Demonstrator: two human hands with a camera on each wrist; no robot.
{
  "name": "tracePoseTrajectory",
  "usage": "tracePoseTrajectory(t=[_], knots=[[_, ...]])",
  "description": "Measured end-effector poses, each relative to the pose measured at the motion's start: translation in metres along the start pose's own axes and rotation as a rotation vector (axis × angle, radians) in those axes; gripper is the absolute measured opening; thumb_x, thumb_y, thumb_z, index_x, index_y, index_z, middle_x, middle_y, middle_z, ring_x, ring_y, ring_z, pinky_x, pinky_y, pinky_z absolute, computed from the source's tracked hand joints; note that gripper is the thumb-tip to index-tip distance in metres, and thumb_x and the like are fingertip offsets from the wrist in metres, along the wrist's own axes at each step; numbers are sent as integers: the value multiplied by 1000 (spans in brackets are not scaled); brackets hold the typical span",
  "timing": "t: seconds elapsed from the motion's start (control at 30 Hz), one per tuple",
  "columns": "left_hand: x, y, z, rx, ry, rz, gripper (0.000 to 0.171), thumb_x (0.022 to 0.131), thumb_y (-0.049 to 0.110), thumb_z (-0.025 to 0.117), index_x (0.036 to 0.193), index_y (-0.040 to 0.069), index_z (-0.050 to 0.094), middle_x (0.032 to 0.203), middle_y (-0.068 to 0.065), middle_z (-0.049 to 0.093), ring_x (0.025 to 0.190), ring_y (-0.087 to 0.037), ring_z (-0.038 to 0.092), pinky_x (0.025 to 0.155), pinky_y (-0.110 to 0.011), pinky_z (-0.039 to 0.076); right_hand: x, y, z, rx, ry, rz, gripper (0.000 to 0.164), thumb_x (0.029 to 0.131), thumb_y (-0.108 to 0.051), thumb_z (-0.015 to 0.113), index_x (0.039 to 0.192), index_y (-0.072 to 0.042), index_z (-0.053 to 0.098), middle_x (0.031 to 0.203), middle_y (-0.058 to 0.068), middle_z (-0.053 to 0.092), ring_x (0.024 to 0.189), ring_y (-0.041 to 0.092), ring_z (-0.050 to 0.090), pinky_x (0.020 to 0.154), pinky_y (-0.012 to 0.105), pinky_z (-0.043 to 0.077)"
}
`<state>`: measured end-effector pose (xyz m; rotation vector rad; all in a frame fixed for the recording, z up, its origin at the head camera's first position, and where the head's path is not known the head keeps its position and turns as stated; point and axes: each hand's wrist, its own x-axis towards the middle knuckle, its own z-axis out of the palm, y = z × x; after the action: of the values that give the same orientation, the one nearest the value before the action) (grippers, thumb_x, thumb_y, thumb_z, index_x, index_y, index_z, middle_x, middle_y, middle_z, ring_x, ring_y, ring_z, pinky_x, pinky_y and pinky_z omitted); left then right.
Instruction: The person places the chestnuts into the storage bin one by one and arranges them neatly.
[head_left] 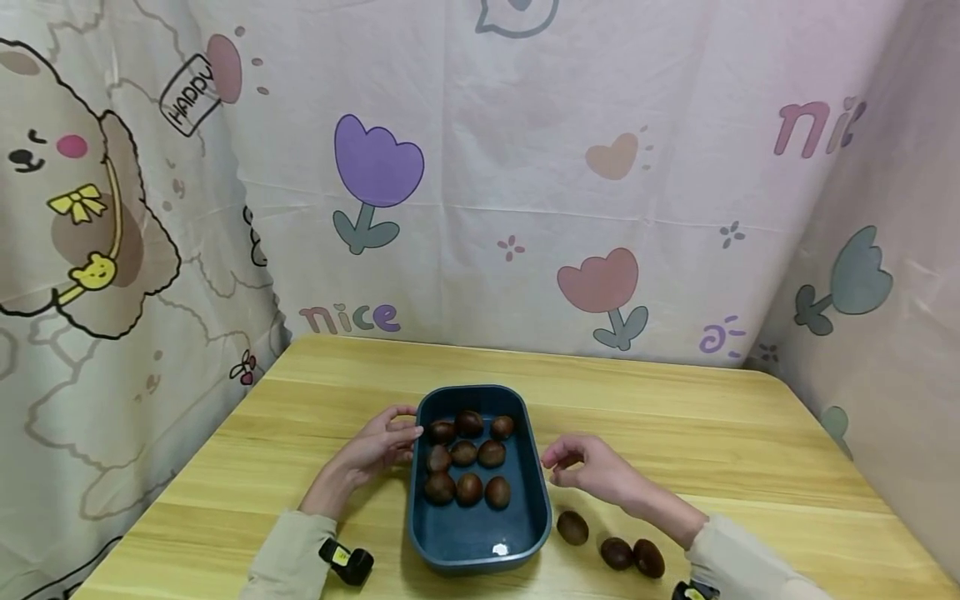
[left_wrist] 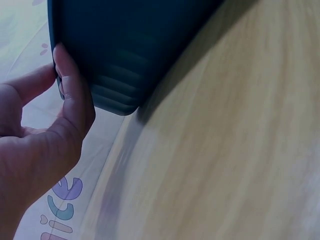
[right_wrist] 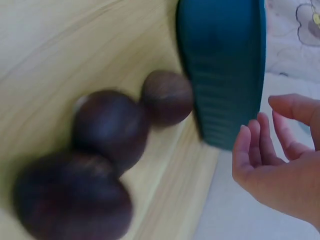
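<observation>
A dark blue rectangular plastic box stands on the table with several brown chestnuts in rough rows inside, its near end bare. My left hand pinches the box's left rim, with fingers against the outer wall. Just off the right wall is my right hand, fingers loosely bent and nothing held. Three more chestnuts lie on the wood right of the box: one chestnut near its wall, and a pair side by side below the right wrist. In the right wrist view these chestnuts look large and blurred.
The light wooden table reaches back to a hanging cloth printed with flowers and words. More printed cloth hangs along the left side and the right. A small black device is strapped to each wrist, over beige sleeves.
</observation>
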<state>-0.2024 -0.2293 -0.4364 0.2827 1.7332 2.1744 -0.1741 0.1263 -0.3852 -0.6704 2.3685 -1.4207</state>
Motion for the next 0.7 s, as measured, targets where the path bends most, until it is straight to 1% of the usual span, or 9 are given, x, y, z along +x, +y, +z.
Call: tracePoseTrajectory(t=[0.13,0.3,0.43,0.6,0.7], knots=[[0,0,0,4,3,1,40,98,4,52,130,-4,29,100,-7,63,79,-12,63,69,-27,52,-8,11,-6,9,-46,30,17,84,0,68,100,4,64,97,11,62,89,22,55,75,30,47],[0,0,1,0,7,-3,40,98,4,52,130,-3,29,100,-7,63,78,-11,63,68,-26,52,-21,26,-5,-3,-82,82,23,80,-5,73,102,-2,67,99,6,63,93,24,55,79,33,45],[1,0,2,-4,10,-6,39,98,3,52,130,-3,30,100,-7,63,76,-10,62,68,-25,52,-29,37,-2,52,-112,115,28,79,-4,75,105,-1,67,102,6,64,93,24,55,80,34,45],[2,-1,1,-3,12,-9,39,98,3,52,130,-3,29,100,-7,63,76,-10,62,68,-25,52,-34,50,0,126,-134,115,36,76,0,76,110,2,65,106,8,65,95,24,56,83,32,44],[2,-1,1,-8,12,-10,39,99,3,51,130,-3,29,100,-7,63,76,-10,63,68,-25,52,-35,53,2,124,-137,110,39,74,1,77,111,1,65,108,7,65,98,24,56,85,32,44]])
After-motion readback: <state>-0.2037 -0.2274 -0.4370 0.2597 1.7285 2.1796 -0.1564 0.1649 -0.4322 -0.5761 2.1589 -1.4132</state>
